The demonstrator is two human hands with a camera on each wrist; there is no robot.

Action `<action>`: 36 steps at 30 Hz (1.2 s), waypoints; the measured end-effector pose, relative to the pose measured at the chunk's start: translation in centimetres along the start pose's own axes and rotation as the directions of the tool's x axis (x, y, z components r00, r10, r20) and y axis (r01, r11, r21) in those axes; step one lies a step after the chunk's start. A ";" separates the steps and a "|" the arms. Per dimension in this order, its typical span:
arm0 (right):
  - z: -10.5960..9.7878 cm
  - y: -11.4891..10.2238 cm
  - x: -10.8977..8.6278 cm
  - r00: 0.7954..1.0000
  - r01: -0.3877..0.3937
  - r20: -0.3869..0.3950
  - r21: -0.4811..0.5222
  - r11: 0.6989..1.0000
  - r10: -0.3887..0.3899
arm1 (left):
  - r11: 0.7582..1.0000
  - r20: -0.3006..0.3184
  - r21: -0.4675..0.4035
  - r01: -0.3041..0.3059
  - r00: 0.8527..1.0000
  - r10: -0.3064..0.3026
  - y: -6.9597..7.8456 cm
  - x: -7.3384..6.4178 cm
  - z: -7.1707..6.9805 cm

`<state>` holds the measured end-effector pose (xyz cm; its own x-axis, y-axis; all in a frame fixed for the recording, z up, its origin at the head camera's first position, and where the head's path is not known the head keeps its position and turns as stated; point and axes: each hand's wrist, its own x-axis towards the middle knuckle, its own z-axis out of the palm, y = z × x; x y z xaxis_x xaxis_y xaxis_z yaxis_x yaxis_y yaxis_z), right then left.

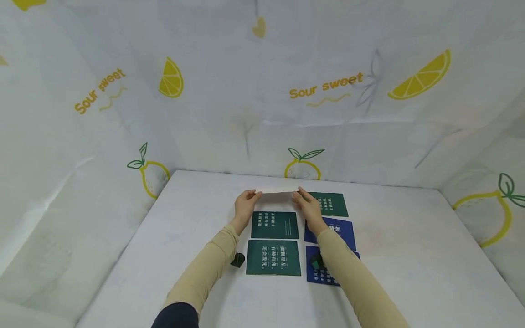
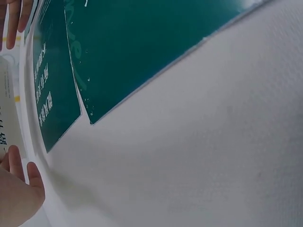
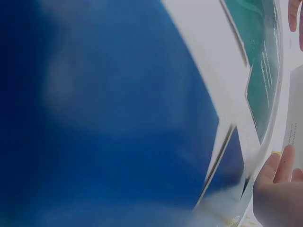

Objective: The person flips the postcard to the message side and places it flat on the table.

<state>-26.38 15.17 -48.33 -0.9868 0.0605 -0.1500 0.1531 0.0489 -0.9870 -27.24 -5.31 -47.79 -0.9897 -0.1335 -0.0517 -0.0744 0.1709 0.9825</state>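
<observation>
My left hand [image 1: 244, 208] and right hand [image 1: 309, 210] pinch opposite ends of a pale card [image 1: 277, 192] and hold it raised above the far part of the table. The card is tilted so that little more than an edge shows in the head view. In the left wrist view its pale face [image 2: 7, 113] carries dark lettering, beside the left hand [image 2: 19, 191]. Closest below is a green card [image 1: 274, 226] with white writing. The right wrist view shows the right hand's fingers [image 3: 284, 165] at the card's side.
Another green card [image 1: 273, 258] lies nearer. To the right, a green card [image 1: 337, 205] and two blue cards, the upper one [image 1: 346, 231] and the lower one [image 1: 326, 277], form a column partly covered by my right arm. A lemon-print sheet [image 1: 221, 114] rises behind the white table [image 1: 197, 196].
</observation>
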 end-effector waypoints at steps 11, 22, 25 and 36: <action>0.0 -0.2 0.2 0.999 -0.025 -0.023 0.003 1.000 0.025 | 0.999 -0.015 0.039 0.019 1.000 -0.018 0.0 0.4 -0.1; 0.1 0.3 0.3 0.999 -0.041 -0.030 -0.040 0.998 0.039 | 0.997 -0.033 0.078 0.012 0.999 -0.009 -0.3 0.4 -0.3; 0.2 0.3 0.3 0.998 -0.040 -0.041 -0.068 0.997 0.037 | 0.996 -0.045 0.090 0.009 0.999 -0.005 -0.4 0.4 -0.3; 0.7 0.5 0.4 0.997 -0.004 -0.082 -0.168 0.986 -0.010 | 0.982 -0.057 0.190 -0.004 0.998 0.016 -1.0 0.3 -0.3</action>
<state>-26.76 14.48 -48.93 -0.9807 0.1416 -0.1347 0.1633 0.2154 -0.9628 -27.41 -5.79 -48.73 -0.9821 -0.1863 -0.0261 -0.0919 0.3539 0.9308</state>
